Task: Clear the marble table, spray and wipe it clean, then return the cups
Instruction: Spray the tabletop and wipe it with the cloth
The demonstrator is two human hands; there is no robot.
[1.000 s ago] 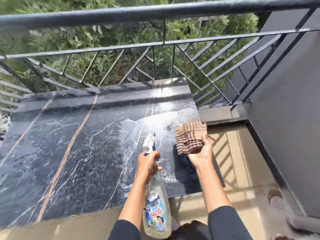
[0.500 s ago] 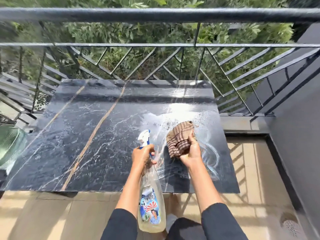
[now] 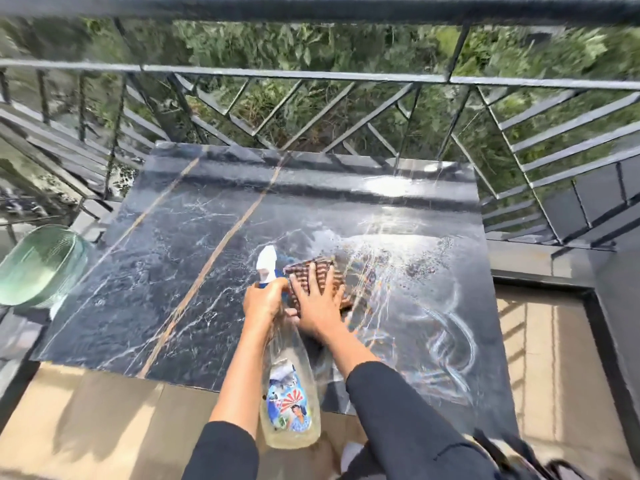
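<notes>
Wet balcony table (image 3: 173, 271): left hand (image 3: 265, 299) around spray bottle (image 3: 289, 403), right hand (image 3: 320, 306) flat on cloth (image 3: 322, 262)

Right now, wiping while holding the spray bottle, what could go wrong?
The right hand presses the cloth right beside the left hand, so a sweep leftward may knock the spray bottle. Wet streaks on the marble table may dry patchy if missed.

- We find no words, numbers or brand names that we can read anywhere;
- we see one printed label (image 3: 289, 407) on the spray bottle (image 3: 294, 355); it shows red and white rays, its lettering too blurred to read.
</notes>
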